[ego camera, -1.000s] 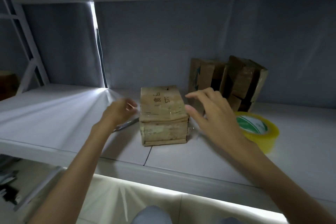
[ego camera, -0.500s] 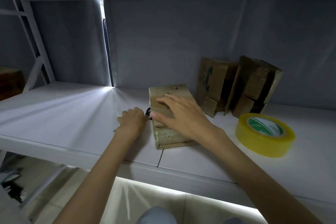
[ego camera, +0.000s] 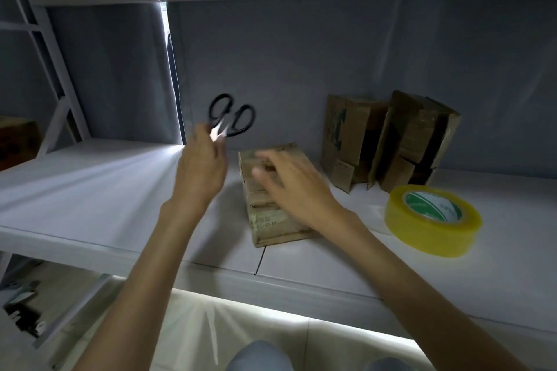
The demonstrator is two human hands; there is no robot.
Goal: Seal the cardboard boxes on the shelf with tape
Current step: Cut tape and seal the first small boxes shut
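White shelf: right hand spread flat on box; left hand pinching scissors by blades, raised left of box; tape roll right.

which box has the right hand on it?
The small closed box at the shelf front, under the right hand. The other boxes stand untouched against the back wall.

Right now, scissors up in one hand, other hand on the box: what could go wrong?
1. The left hand pinches the scissors by the blades, handles up; a slip could cut fingers or drop them onto the shelf.
2. The right hand rests on the small box, leaving none free for the tape roll, which lies apart to the right.
3. The boxes at the back lean with loose flaps; a knock might tip them.
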